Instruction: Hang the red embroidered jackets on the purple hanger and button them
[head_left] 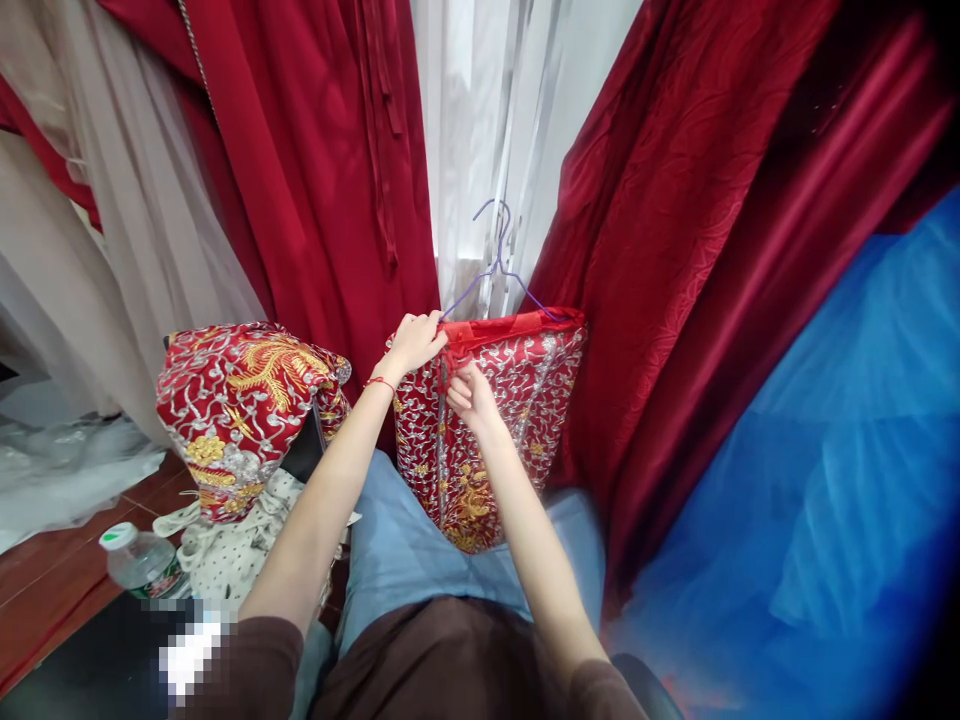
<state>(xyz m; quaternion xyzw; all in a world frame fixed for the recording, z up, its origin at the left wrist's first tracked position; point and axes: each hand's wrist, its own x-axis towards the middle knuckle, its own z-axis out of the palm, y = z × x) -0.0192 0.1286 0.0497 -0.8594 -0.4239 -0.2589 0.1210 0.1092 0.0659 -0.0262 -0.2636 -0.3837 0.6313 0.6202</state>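
A red embroidered skirt [510,400] with silver and gold patterns hangs before my knees, its plain red waistband [502,328] at the top. The purple wire hanger [498,262] rises out of that waistband. My left hand [418,342] is closed on the skirt's upper left corner, close to the hanger's left end. Just below and to the right, my right hand [472,395] has its fingers curled and pinched on a bunched red ribbon [454,362] at the waistband. The fingertips of both hands are partly hidden.
To the left, a folded red embroidered garment [247,400] lies above a dotted white cloth [247,530]. A plastic bottle [142,560] stands nearby. Red gowns [330,150] and a dark red dress [675,200] hang around; blue tulle [825,480] fills the right.
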